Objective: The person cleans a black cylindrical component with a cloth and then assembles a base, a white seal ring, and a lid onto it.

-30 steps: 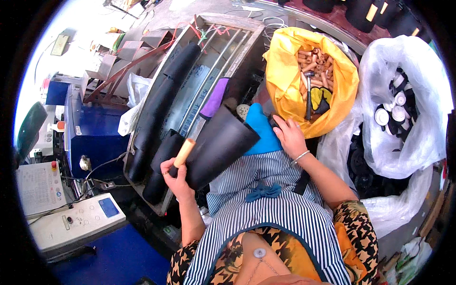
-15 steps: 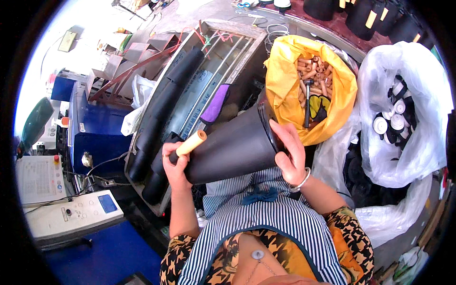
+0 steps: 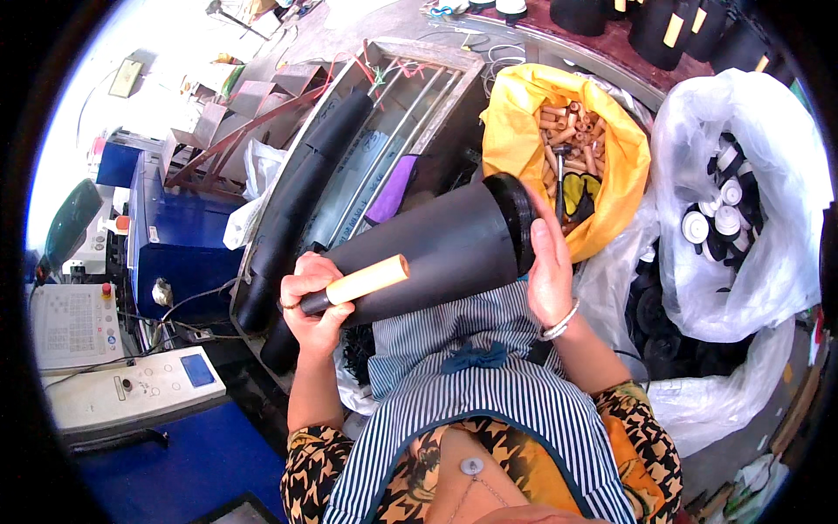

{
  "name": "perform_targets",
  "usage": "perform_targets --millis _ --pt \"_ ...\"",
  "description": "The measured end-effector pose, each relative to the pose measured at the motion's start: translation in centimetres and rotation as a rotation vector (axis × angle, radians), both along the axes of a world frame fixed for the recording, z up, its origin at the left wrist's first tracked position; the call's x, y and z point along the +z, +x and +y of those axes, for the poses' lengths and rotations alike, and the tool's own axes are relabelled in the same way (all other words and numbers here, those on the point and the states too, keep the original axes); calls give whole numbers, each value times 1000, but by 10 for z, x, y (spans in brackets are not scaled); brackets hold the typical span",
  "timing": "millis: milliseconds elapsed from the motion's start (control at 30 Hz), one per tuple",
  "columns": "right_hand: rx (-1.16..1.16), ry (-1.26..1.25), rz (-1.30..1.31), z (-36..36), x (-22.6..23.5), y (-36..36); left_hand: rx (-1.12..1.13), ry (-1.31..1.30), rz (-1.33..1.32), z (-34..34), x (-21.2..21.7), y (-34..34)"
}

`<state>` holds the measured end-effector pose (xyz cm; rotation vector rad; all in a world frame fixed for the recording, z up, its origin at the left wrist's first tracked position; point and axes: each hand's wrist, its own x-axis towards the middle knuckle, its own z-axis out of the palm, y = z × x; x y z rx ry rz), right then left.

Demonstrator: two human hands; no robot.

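A black, slightly tapered cylinder (image 3: 436,253) lies tilted across my lap front, its ribbed dark rim end toward the right. From its side sticks a pale wooden handle (image 3: 375,278) with a black base. My left hand (image 3: 316,299) is closed round the handle's black base at the cylinder's narrow end. At the rim end, my right hand (image 3: 550,275) lies flat with fingers stretched, its palm side against or very near the rim. A bracelet circles that wrist. The cylinder's inside is hidden.
A yellow sack (image 3: 511,113) holds many wooden handles, a hammer (image 3: 560,175) and a yellow-black glove (image 3: 579,194). Right of it, a clear plastic bag (image 3: 685,288) contains black-and-white parts. A crate (image 3: 471,65) with black cylinders and a purple item (image 3: 393,188) stands left. Handled black vessels (image 3: 659,39) line the back.
The cylinder has rolled, so its handle now lies across the front, pointing more to the right. My right hand has flattened and shifted slightly right and down with the rim; my left moved slightly left.
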<state>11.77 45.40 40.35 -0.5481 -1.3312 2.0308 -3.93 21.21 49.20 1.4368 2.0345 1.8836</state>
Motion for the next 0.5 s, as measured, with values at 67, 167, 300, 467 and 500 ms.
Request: perform_targets --millis 67,167,300,467,500 --pt "36 409 -91 8 11 10 46 59 -91 -2 -6 2" --pt "11 701 -48 3 20 17 118 89 -224 0 -4 6" --pt "18 715 102 0 28 26 208 60 -386 3 3 6" --pt "-13 931 299 -2 35 29 113 -69 -793 3 10 -14" --pt "30 962 384 -2 42 32 52 -56 -944 7 10 -16"
